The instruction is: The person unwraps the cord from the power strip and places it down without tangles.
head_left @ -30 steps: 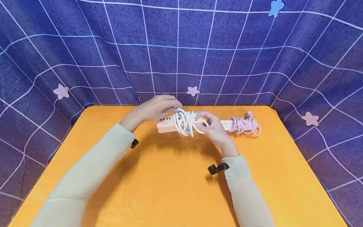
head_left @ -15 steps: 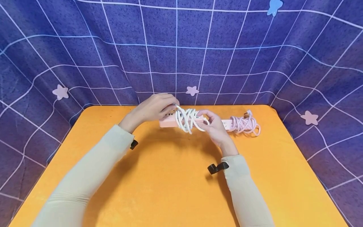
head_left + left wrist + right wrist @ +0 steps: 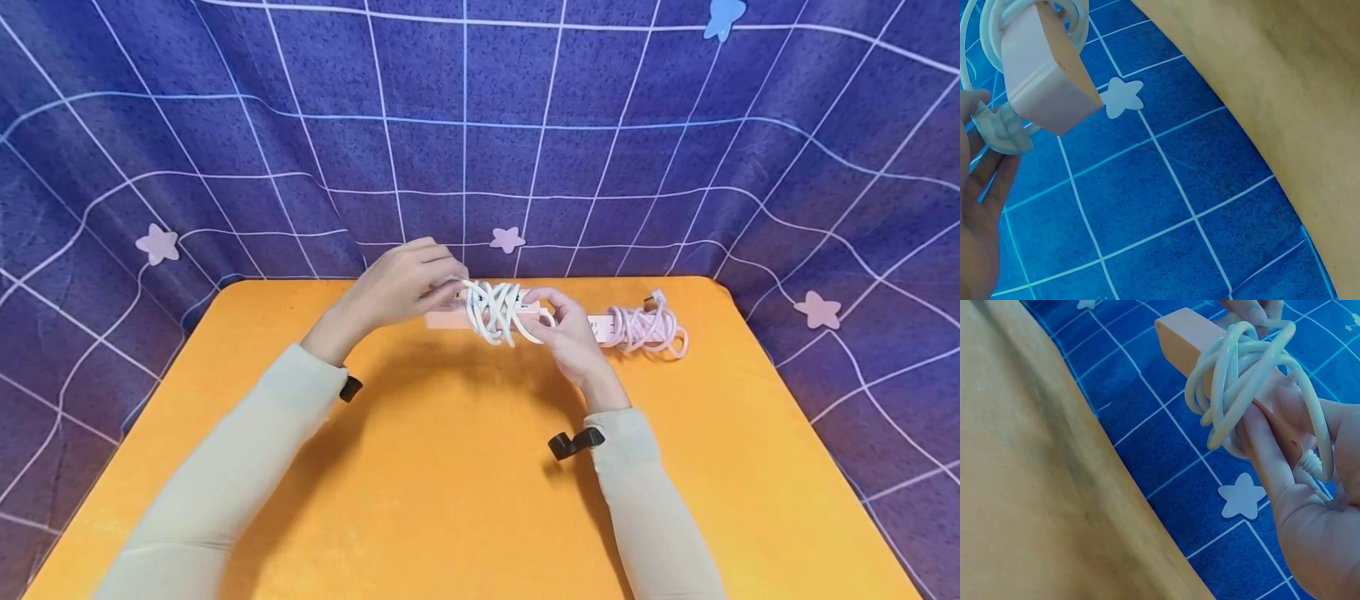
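Observation:
A pink power strip is held up over the far part of the table, its white cord wound several times around its middle. My right hand grips the strip's right end, fingers and thumb on either side of it near the ribbed cord outlet. At the other end, my left hand pinches a pale plug on the cord's free end, just beside the end of the strip. The plug's prongs cannot be made out.
A second, paler pink power strip lies to the right of my right hand, wrapped in its pink cord, with its plug on top. The orange table ends at a blue grid-patterned curtain with star shapes.
The held power strip has tilted, so its socket face shows less and its front side more. My left hand has moved slightly up and left with the plug. The second strip stays put.

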`<state>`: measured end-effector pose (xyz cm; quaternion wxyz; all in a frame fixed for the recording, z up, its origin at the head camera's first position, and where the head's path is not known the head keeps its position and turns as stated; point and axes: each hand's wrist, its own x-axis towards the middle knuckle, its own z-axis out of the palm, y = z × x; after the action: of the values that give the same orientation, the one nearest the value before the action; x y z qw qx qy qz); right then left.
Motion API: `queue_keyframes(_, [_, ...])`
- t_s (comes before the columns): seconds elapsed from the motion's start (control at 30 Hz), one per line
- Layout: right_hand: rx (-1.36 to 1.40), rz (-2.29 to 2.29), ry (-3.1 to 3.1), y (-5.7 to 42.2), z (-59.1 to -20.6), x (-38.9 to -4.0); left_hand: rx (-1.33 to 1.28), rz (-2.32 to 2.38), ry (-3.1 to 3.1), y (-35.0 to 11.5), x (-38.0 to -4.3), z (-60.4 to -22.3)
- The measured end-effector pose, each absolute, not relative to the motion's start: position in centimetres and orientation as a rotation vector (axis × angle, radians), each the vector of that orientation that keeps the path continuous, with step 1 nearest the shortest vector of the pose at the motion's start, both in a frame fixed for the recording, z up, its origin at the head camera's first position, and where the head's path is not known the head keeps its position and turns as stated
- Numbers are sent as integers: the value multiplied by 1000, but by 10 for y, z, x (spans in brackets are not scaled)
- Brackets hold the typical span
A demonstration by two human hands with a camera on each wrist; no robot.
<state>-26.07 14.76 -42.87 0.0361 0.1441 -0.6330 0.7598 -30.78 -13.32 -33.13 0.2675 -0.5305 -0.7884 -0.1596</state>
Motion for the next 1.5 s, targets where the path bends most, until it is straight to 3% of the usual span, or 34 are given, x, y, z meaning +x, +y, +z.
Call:
queue_keyframes(0.8, [339, 2312, -1859, 150, -427, -263, -1263, -470, -2069, -160, -267, -341])
queue_keyframes(1.5, [316, 2325, -1803, 151, -425, -264, -1253, -522, -2179, -185, -256, -393])
